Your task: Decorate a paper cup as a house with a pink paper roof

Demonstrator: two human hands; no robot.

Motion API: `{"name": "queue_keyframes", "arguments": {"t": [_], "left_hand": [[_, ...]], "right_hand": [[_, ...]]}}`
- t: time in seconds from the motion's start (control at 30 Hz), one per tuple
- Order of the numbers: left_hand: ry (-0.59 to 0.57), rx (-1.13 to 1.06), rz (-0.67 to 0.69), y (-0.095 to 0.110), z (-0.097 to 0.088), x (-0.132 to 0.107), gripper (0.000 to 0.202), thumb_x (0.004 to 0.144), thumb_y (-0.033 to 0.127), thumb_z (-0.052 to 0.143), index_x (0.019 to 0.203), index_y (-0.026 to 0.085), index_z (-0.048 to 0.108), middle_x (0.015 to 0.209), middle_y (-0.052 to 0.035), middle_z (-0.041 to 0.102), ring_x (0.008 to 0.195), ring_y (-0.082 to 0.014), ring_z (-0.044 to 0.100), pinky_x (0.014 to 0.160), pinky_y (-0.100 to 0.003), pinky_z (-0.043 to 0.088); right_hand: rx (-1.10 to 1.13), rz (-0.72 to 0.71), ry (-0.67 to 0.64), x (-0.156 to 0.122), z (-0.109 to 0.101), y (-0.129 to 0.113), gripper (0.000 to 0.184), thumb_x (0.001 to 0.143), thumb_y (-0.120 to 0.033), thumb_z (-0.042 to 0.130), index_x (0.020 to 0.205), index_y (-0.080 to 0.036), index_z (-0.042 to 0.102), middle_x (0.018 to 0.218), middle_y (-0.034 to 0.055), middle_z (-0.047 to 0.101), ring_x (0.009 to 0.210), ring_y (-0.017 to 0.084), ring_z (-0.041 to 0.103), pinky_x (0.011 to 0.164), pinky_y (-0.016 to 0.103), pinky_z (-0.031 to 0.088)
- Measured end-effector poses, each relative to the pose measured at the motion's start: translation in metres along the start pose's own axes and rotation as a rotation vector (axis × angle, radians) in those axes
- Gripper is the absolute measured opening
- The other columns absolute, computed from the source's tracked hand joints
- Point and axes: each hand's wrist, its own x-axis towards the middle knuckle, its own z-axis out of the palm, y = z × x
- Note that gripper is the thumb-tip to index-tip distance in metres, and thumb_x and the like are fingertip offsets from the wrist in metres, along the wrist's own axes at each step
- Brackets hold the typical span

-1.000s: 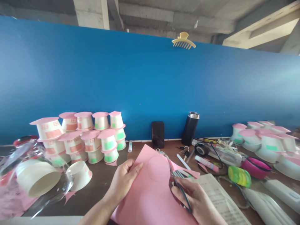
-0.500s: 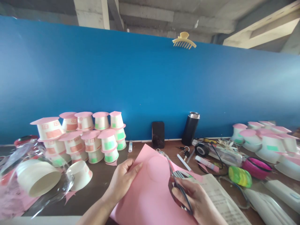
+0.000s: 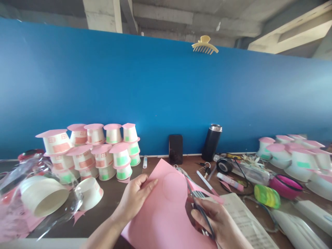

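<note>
A sheet of pink paper (image 3: 160, 214) is pinched along its left edge by my left hand (image 3: 137, 195), thumb on top. A faint round outline shows on its upper part. My right hand (image 3: 211, 218) is closed round the handles of a pair of scissors (image 3: 197, 204). The blades point up and away, lying at the right edge of the paper beside the round outline. A narrow pink strip hangs off to the right of the blades. How far apart the blades are I cannot tell.
Decorated paper cups (image 3: 102, 155) with pink tops stand stacked at the left, near loose cups (image 3: 89, 193) and clear plastic wrap. A phone (image 3: 175, 149) and black flask (image 3: 212, 142) stand by the blue partition (image 3: 155, 86). Right: markers, tape, a pink pouch (image 3: 285, 186), more cups (image 3: 302, 160).
The loose pink strip right of the scissors has shifted slightly down and left. Both hands keep nearly the same place, and the whole view has drifted a little.
</note>
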Motion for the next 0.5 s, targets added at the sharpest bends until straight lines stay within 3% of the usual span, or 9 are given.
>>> {"name": "queue_keyframes", "arguments": {"t": [0.1,0.4,0.5], "left_hand": [[-0.003,-0.003,0.004,0.002,-0.0012,0.0003,0.046,0.082,0.058,0.054,0.064,0.021,0.035,0.064,0.006,0.028,0.061,-0.0115,0.03,0.055,-0.023,0.027],[-0.038,-0.021,0.003,0.0082,-0.0083,0.0007,0.042,0.081,0.057,0.056,0.066,0.02,0.043,0.065,0.0054,0.035,0.062,-0.0113,0.033,0.054,-0.022,0.027],[-0.043,-0.011,0.004,0.0065,-0.0091,0.0015,0.044,0.082,0.057,0.055,0.065,0.02,0.039,0.063,0.0062,0.031,0.059,-0.0102,0.03,0.052,-0.022,0.025]], "right_hand": [[0.001,0.009,-0.005,0.0004,0.0002,-0.0003,0.046,0.083,-0.059,0.058,0.08,-0.013,0.063,0.063,-0.0025,0.044,0.057,0.01,0.036,0.052,0.025,0.027],[0.1,0.081,0.03,-0.0011,0.0043,0.0006,0.044,0.078,-0.059,0.065,0.073,-0.016,0.062,0.066,-0.0006,0.048,0.059,0.011,0.04,0.052,0.024,0.032],[0.122,0.058,0.017,-0.0009,0.0038,0.0024,0.042,0.08,-0.056,0.064,0.07,-0.016,0.06,0.063,-0.0016,0.045,0.059,0.01,0.037,0.051,0.023,0.033]]}}
